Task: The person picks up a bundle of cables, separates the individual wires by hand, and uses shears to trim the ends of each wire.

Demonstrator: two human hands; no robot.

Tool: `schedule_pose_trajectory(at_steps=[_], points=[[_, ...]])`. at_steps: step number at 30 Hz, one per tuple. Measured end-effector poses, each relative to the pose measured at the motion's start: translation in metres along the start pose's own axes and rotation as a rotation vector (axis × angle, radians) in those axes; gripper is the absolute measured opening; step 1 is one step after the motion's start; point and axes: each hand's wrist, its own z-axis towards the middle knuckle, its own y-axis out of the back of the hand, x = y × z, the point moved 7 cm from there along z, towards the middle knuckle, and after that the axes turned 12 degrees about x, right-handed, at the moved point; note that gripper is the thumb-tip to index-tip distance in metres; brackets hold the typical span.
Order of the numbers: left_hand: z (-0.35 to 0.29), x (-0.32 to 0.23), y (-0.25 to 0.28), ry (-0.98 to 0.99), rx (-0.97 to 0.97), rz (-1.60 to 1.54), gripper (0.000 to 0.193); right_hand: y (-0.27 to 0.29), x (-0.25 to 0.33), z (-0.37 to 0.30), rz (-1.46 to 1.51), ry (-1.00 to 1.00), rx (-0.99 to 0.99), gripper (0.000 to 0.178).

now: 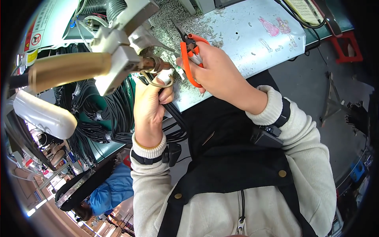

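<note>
While left hand (pixel 149 106) curls, right hand (pixel 221 73) grips pliers (pixel 184 59).

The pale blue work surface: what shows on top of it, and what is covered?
Small grey bits are strewn on the surface, thickest toward its left, and pink figures show toward its right. Whatever lies behind the right hand and orange-handled pliers cannot be seen.
</note>
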Motion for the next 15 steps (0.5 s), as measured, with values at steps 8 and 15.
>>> schedule_pose_trajectory(at_steps=[8, 15], points=[[-0.001, -0.003, -0.001, -0.051, -0.045, 0.034, 0.02, -0.001, 0.001, 0.001, -0.013, 0.019, 0.002, 0.018], [-0.012, -0.004, -0.007, -0.042, -0.075, 0.172, 0.018, -0.002, 0.002, -0.007, 0.114, 0.049, 0.014, 0.018]])
